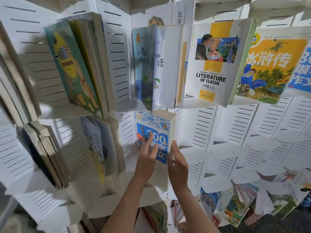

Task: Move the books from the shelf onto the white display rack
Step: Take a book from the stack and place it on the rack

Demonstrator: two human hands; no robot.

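A thick blue-and-white book stands upright in a middle pocket of the white display rack. My left hand lies flat on its front cover with straight fingers. My right hand touches the book's right edge, fingers extended along its page block. Other books fill pockets above: a teal one at left, a blue-and-white one in the centre, a yellow-striped "Literature of Classic", and a yellow tiger cover at right.
More books stand in the left pockets at the same level. Slotted white pockets to the right of my hands hold nothing. Lower right, several colourful books sit in lower pockets. Dark floor shows at bottom right.
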